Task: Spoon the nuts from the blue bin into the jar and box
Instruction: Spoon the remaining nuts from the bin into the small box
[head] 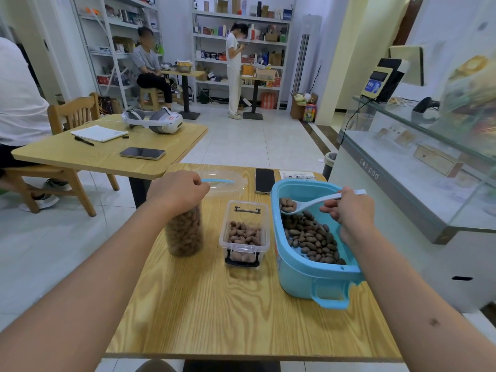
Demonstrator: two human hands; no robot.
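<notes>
A blue bin (300, 267) with brown nuts (311, 237) stands at the right of the wooden table. My right hand (351, 210) grips a white spoon (308, 205) over the bin; the bowl of the spoon carries a few nuts. A clear box (244, 232) partly filled with nuts sits in the middle. To its left stands a clear jar (185, 232) almost full of nuts, and my left hand (177, 191) grips its top, hiding the mouth.
A clear lid with a blue strip (222, 182) and a dark phone (265, 180) lie at the table's far edge, beside a paper sheet (298, 174). Another table (107, 154) with a headset stands to the left. A glass counter (418, 167) runs along the right.
</notes>
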